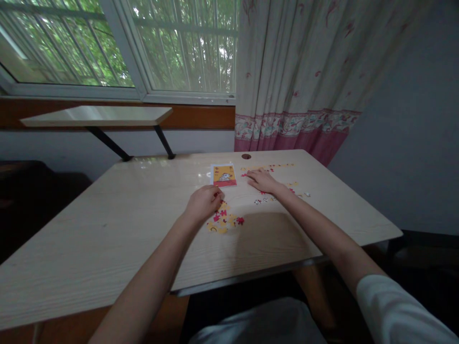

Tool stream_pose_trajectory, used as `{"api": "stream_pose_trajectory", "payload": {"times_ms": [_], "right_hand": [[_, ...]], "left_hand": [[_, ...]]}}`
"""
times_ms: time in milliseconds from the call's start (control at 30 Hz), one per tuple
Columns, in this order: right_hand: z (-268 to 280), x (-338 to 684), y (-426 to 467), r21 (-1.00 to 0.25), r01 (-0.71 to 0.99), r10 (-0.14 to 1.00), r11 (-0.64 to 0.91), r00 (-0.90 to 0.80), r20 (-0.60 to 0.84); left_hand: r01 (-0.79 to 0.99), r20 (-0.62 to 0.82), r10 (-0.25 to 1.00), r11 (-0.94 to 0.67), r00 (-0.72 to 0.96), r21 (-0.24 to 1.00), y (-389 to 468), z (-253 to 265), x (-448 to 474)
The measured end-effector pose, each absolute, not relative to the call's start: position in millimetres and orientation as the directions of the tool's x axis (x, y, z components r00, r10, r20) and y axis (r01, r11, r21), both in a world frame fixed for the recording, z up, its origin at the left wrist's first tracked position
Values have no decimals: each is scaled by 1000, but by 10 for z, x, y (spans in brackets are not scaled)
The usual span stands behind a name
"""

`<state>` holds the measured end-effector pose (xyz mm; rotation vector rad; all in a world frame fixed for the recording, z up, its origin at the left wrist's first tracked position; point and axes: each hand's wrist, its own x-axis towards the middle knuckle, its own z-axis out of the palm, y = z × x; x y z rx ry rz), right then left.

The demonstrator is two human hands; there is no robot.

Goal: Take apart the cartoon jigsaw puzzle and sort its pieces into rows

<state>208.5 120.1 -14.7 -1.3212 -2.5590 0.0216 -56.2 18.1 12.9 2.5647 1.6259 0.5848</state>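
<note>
My left hand is at the left edge of a loose heap of yellow and red jigsaw pieces, its fingers curled together. Whatever they may hold is hidden. My right hand lies low over the table farther right, palm down with fingers stretched out. Its fingertips touch or nearly touch a red jigsaw piece at the end of a short row. Between and beyond both hands lies a picture card showing a white animal on yellow and red.
A row of yellow pieces runs along the back of the wooden table. White pieces lie below my right wrist. A raised shelf stands at the back left, and a cable hole is near the curtain.
</note>
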Motion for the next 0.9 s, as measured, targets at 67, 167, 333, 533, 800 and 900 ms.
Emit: {"api": "stream_pose_trajectory", "payload": {"times_ms": [67, 167, 333, 533, 800, 900], "right_hand": [[-141, 1963, 1150, -123, 805, 809, 581, -553, 201], [-129, 1883, 1128, -95, 830, 829, 549, -527, 189], [-110, 1845, 1130, -25, 860, 843, 510, -494, 213], [-41, 1805, 942, -21, 842, 816, 539, -515, 263], [9, 1518, 379, -226, 670, 707, 707, -665, 241], [-28, 1409, 275, -269, 678, 729, 684, -648, 221]], "left_hand": [[858, 284, 880, -451, 381, 246, 184, 128, -567], [848, 270, 876, -465, 399, 254, 186, 130, -572], [856, 271, 875, -464, 402, 229, 190, 134, -569], [849, 225, 877, -472, 424, 237, 223, 177, -628], [771, 116, 843, -529, 525, 356, 283, 135, -723], [751, 99, 826, -549, 555, 367, 272, 113, -687]]}}
